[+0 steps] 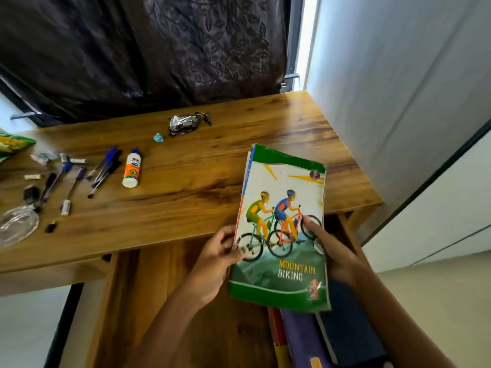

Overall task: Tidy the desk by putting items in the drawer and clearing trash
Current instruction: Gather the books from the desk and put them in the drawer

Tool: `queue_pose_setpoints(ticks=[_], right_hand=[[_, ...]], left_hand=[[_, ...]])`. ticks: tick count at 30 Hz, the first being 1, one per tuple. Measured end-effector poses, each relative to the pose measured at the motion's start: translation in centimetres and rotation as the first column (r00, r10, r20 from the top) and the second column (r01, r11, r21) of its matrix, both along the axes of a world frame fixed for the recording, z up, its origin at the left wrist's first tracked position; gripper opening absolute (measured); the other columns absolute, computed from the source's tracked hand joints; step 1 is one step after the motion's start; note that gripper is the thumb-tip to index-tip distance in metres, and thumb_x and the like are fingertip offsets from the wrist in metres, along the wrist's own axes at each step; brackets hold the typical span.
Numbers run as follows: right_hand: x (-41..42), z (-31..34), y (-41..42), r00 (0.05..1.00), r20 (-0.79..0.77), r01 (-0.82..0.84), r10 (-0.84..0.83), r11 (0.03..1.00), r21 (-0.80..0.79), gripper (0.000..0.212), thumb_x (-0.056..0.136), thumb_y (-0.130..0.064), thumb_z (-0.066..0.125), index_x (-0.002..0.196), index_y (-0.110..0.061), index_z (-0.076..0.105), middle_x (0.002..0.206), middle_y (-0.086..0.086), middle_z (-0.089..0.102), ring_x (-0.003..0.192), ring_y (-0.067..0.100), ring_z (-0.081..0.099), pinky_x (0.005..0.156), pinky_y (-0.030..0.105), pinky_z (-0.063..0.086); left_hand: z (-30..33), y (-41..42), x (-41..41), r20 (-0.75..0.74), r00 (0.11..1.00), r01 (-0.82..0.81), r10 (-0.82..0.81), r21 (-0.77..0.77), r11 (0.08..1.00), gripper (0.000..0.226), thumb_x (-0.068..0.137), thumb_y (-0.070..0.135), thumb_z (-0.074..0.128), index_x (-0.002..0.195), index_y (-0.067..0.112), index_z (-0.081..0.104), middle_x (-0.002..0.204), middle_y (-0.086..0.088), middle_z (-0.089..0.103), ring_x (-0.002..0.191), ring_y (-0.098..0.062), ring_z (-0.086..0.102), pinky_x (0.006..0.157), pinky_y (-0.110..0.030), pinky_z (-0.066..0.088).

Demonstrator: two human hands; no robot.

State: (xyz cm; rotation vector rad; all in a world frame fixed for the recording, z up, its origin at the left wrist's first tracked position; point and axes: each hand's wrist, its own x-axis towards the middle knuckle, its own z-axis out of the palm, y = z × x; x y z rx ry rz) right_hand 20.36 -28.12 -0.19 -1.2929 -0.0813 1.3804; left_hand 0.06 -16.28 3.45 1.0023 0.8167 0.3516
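Both hands grasp a book (281, 227) at lower centre, the left hand (212, 264) pinching its left edge, the right hand (332, 251) its right. Its long axis runs up-frame, half over the desk (186, 181), half over the open drawer (159, 301).

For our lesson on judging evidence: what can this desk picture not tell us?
Head view only:
- Open wooden drawer: contents mostly covered by the green Mountain Biking notebook and both arms.
- Green snack packet: cut off by the left edge.
- White glue bottle: label too small to read.
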Motion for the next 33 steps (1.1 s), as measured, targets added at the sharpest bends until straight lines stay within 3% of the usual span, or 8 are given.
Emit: queue_pose_setpoints(ticks=[4,7,14,18,24,26,29,33], right_hand=[[-4.6,-0.4,1.6,0.999,0.031,0.036,-0.041,0.986,0.161,0.050,0.073,-0.028,0.070,0.118,-0.007,0.061,0.106,0.018,0.070,0.094,0.033,0.069,0.072,0.041,0.058],[-7.8,-0.1,2.3,0.985,0.170,-0.028,-0.021,0.958,0.285,0.053,0.060,-0.031,0.081,0.107,-0.013,0.064,0.092,0.007,0.074,0.082,0.021,0.071,0.063,0.029,0.056],[-14.1,-2.4,2.9,0.890,0.444,-0.234,0.103,0.940,0.251,0.039,0.065,-0.013,0.078,0.099,-0.031,0.071,0.101,-0.008,0.073,0.096,0.010,0.068,0.074,0.018,0.053],[-16.1,-4.0,2.6,0.830,0.538,-0.298,0.145,0.931,0.209,0.045,0.074,-0.029,0.073,0.116,-0.029,0.059,0.115,-0.016,0.067,0.107,0.004,0.062,0.081,0.012,0.049],[-16.7,-6.1,2.9,0.828,0.559,-0.101,0.034,0.991,0.090,0.048,0.084,-0.019,0.065,0.127,-0.018,0.044,0.115,0.000,0.065,0.103,0.014,0.066,0.075,0.028,0.058],[-16.8,-6.4,2.7,0.840,0.543,-0.052,0.024,0.998,0.037,0.044,0.086,-0.019,0.062,0.125,-0.018,0.041,0.111,0.004,0.066,0.096,0.017,0.068,0.072,0.036,0.060],[-17.0,-7.3,1.6,0.798,0.594,-0.045,0.104,0.993,-0.113,0.029,0.089,-0.021,0.059,0.114,-0.021,0.044,0.102,0.000,0.066,0.082,0.005,0.067,0.060,0.017,0.054],[-17.6,-9.7,-0.7,0.749,0.572,-0.120,0.335,0.917,-0.380,0.023,0.094,-0.014,0.052,0.114,-0.015,0.041,0.099,-0.002,0.058,0.083,0.002,0.056,0.059,0.015,0.046]], left_hand=[[-0.1,0.3,-5.7,-0.091,0.996,0.042,-0.022,0.217,0.975,0.038,0.085,-0.014,0.053,0.111,0.014,0.049,0.104,0.001,0.073,0.098,-0.014,0.068,0.074,-0.028,0.056],[-0.5,0.7,-8.8,-0.125,0.989,-0.037,0.074,0.276,0.960,0.046,0.079,-0.016,0.061,0.110,0.016,0.048,0.105,-0.004,0.072,0.094,-0.017,0.069,0.072,-0.031,0.057],[-2.6,1.1,-12.3,-0.202,0.940,-0.188,0.275,0.368,0.911,0.070,0.056,0.029,0.085,0.119,0.023,0.055,0.114,0.002,0.069,0.108,-0.016,0.064,0.097,-0.048,0.048],[-5.4,0.4,-13.6,-0.317,0.920,-0.128,0.232,0.315,0.940,0.084,0.042,0.067,0.080,0.115,0.044,0.048,0.113,0.011,0.066,0.108,-0.012,0.062,0.095,-0.049,0.050],[-7.2,-0.1,-12.9,-0.307,0.915,-0.129,0.263,0.396,0.909,0.021,0.090,0.030,0.058,0.109,0.034,0.051,0.113,0.002,0.065,0.105,-0.014,0.065,0.082,-0.033,0.055],[-7.1,-1.0,-12.5,-0.424,0.860,-0.062,0.285,0.468,0.881,0.031,0.091,0.044,0.051,0.117,0.026,0.052,0.116,0.002,0.064,0.106,-0.014,0.063,0.089,-0.035,0.053],[-7.8,-3.0,-11.8,-0.506,0.801,-0.051,0.320,0.475,0.878,0.049,0.096,0.037,0.048,0.136,0.010,0.042,0.118,0.003,0.058,0.103,-0.001,0.055,0.089,-0.015,0.043],[-10.2,-5.2,-11.5,-0.523,0.813,-0.105,0.257,0.301,0.948,0.055,0.097,0.010,0.047,0.146,0.002,0.023,0.152,-0.013,0.028,0.140,-0.025,0.029,0.112,-0.031,0.024]])
